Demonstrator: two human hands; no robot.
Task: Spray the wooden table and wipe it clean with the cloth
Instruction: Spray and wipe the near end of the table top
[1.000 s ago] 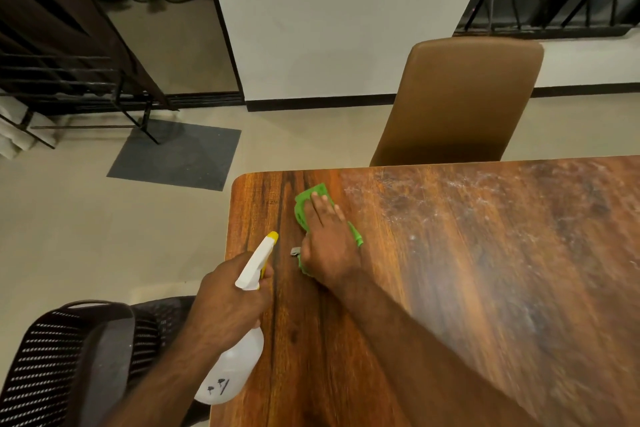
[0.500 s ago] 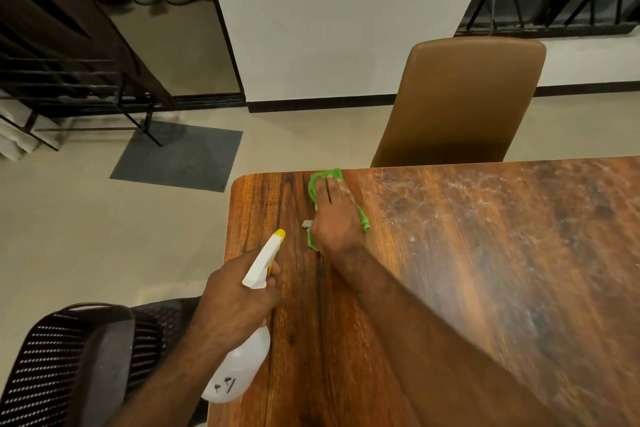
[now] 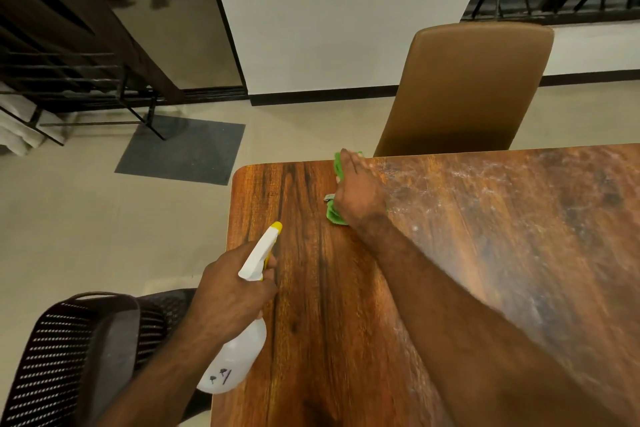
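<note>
Nearest, a white spray bottle (image 3: 239, 360) is gripped round its neck by the curled fingers of the left hand (image 3: 232, 291), over the left edge of the wooden table (image 3: 485, 253). Farther on, a green cloth (image 3: 334, 216) is pressed flat onto the tabletop near its far edge by the right hand (image 3: 358, 194), fingers laid out straight. Beyond the table, a tan chair (image 3: 467, 87) is drawn up.
</note>
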